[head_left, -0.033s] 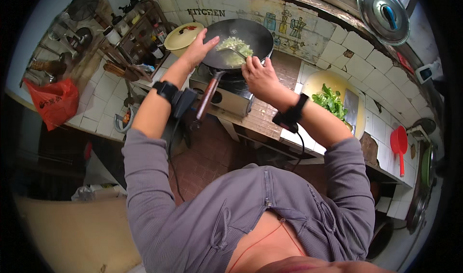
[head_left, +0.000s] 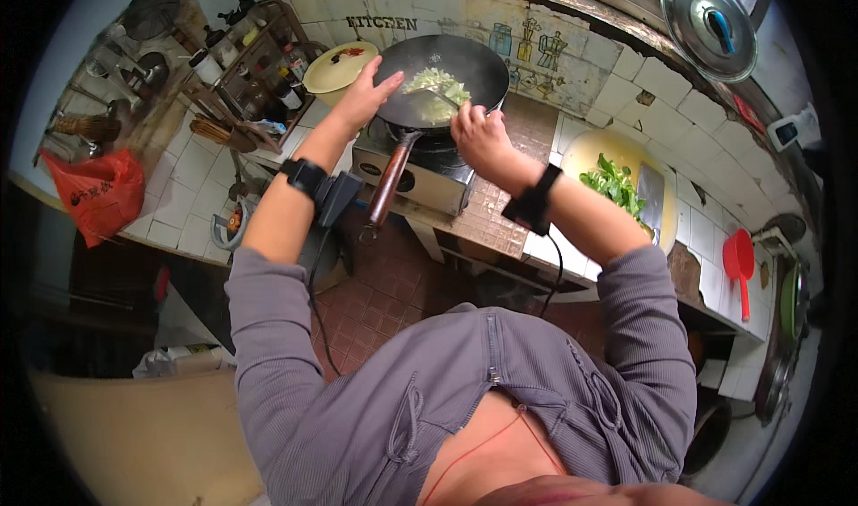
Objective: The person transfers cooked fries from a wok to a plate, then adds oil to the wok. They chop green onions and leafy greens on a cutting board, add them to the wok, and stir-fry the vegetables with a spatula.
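Two hands are seen over a black wok (head_left: 465, 63) on the stove (head_left: 420, 171) | left hand (head_left: 365, 95): fingers spread wide, laid on the wok's rim | right hand (head_left: 478, 135): grip closed around a spatula (head_left: 438, 96) in chopped greens (head_left: 433, 84) | yellow plate (head_left: 332, 66) beside, on the tabletop (head_left: 500, 211).

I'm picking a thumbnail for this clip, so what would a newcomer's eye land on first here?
Top centre, the black wok of pale green chopped vegetables on the stove. The right hand holds a spatula in the food, and the left hand is at the wok's left rim. Right of that, leafy greens lie on a yellow board; a red bag hangs far left.
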`<state>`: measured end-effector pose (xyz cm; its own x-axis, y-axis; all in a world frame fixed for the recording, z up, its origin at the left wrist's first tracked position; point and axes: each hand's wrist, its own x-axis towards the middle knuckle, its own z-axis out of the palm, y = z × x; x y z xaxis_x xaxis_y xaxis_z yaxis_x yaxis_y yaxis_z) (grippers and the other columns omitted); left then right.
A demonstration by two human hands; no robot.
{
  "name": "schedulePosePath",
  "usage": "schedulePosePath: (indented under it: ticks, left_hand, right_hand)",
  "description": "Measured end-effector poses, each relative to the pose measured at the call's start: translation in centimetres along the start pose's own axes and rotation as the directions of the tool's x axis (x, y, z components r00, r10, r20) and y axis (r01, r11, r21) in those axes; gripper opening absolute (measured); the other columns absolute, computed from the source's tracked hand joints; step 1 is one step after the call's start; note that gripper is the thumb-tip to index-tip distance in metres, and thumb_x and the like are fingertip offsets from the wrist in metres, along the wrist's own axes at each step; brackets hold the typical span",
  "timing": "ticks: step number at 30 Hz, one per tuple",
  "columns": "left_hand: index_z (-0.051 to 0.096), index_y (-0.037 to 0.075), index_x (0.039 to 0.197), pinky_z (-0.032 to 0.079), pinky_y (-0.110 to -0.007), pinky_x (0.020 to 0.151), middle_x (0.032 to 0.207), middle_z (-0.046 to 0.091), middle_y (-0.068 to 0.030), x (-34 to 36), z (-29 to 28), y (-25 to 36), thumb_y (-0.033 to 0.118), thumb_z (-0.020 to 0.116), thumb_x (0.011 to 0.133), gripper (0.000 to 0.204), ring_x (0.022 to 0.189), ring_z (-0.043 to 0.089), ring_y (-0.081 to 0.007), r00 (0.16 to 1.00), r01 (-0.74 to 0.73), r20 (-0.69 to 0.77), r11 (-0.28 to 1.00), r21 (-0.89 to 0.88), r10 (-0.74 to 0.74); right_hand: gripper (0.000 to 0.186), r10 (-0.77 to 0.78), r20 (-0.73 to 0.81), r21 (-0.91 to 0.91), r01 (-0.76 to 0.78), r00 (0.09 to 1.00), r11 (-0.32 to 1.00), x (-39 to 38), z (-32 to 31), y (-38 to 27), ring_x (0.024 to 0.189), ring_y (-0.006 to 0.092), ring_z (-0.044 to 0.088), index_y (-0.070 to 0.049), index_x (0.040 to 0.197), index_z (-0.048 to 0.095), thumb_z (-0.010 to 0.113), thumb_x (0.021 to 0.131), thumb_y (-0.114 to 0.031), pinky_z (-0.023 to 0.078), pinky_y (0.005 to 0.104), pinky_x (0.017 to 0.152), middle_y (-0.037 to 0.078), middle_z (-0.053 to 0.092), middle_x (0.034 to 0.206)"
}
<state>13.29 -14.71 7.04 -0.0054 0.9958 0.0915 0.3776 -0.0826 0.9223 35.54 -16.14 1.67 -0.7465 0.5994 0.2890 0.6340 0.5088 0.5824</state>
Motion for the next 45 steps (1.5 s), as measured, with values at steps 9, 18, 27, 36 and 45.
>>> schedulePosePath:
  ticks: [9,18,27,36,45]
  left_hand:
    - [0.042,-0.003,0.12,0.048,-0.027,0.072,0.114,0.049,-0.016,-9.4,-9.2,-11.3,0.01,0.06,0.082,0.044,0.088,0.057,-0.0173,0.991,0.027,-0.127,0.993,-0.113,-0.042]
    - [0.045,-0.003,0.118,0.046,-0.024,0.069,0.111,0.053,-0.0118,-12.1,-6.7,-13.1,0.004,0.064,0.076,0.046,0.079,0.056,-0.0109,0.962,-0.005,-0.264,0.965,-0.264,-0.067]
    - [0.057,0.002,0.096,0.04,-0.033,0.088,0.119,0.048,-0.0136,-18.7,-5.7,-20.0,-0.002,0.063,0.062,0.035,0.095,0.054,-0.0242,0.914,0.082,-0.406,0.969,0.231,0.019]
    - [0.054,0.002,0.105,0.04,-0.028,0.084,0.101,0.056,-0.0061,-26.0,-4.9,-23.6,0.004,0.063,0.075,0.032,0.095,0.051,-0.0152,0.807,0.413,-0.312,0.857,-0.31,-0.502]
    - [0.053,0.006,0.106,0.04,-0.03,0.081,0.097,0.057,-0.0038,-35.1,-6.2,-25.9,0.011,0.061,0.079,0.028,0.089,0.054,-0.0147,0.589,0.571,-0.318,0.661,-0.487,-0.743]
  right_hand:
    - [0.025,-0.02,0.458,-0.057,0.053,0.889,0.997,0.8,-8.2,9.9,0.079,0.0153,0.061,-0.017,0.105,0.054,0.057,0.08,-0.015,0.049,0.0269,0.058,0.0,0.058,0.09]
    - [0.021,0.173,0.254,0.058,-0.194,0.952,0.979,5.9,-2.3,6.9,0.076,0.0231,0.063,-0.014,0.102,0.055,0.05,0.082,-0.014,0.05,0.0335,0.055,0.007,0.058,0.086]
    - [0.014,0.0,0.319,-0.046,0.015,0.948,0.999,3.5,-5.5,7.4,0.079,0.019,0.063,-0.015,0.091,0.062,0.053,0.081,-0.019,0.05,0.0305,0.056,0.004,0.06,0.09]
    - [0.013,-0.001,0.37,-0.025,0.011,0.929,1.0,5.0,-7.6,8.2,0.078,0.0202,0.064,-0.011,0.078,0.067,0.06,0.075,-0.022,0.052,0.0318,0.06,0.007,0.064,0.083]
    - [0.028,0.02,0.754,0.299,-0.37,0.656,0.879,9.7,-3.7,16.6,0.056,0.0265,0.059,0.006,0.073,0.058,0.052,0.071,-0.022,0.046,0.0406,0.051,0.016,0.059,0.067]
